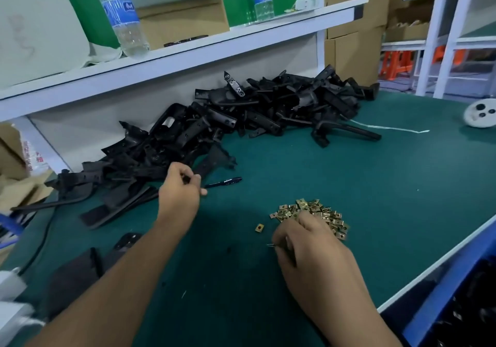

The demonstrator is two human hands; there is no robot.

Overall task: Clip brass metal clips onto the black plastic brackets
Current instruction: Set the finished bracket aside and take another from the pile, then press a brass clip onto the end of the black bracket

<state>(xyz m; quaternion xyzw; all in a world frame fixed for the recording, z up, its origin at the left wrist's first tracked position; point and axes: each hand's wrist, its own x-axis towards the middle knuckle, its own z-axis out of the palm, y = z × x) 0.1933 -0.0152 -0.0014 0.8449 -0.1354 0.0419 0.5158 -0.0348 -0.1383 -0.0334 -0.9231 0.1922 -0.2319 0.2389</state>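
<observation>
A: What do the parts look like, and where are they?

B: The black plastic brackets [214, 121] are matte, flat, angular strips with holes and bent ends, heaped in a long tangled pile on the green table [362, 185]. The pile runs from about nine o'clock up to one o'clock, against the white back panel under the shelf [188, 51]. The brass clips [316, 211] are small, shiny, square folded pieces with a hole in each, gathered in a loose heap at about four o'clock from the table's middle. One single clip [259, 228] lies apart, just beside the heap on its nine o'clock side.

A: And the arms?

B: Both forearms are bare and reach in from six o'clock. The left hand [178, 193] stretches toward eleven o'clock to the near edge of the bracket pile, back of the hand up. The right hand [306, 242] sits lower, at the near edge of the clip heap, knuckles up.

A: What are the hands doing?

B: The left fingers are curled and pinch a small dark bracket end at the pile's edge. A black pen [224, 182] lies on the table just beside that hand, at three o'clock from it. The right fingers are curled inward, touching the heap; something thin and metallic pokes out at the thumb side, but I cannot tell whether it is gripped.
</observation>
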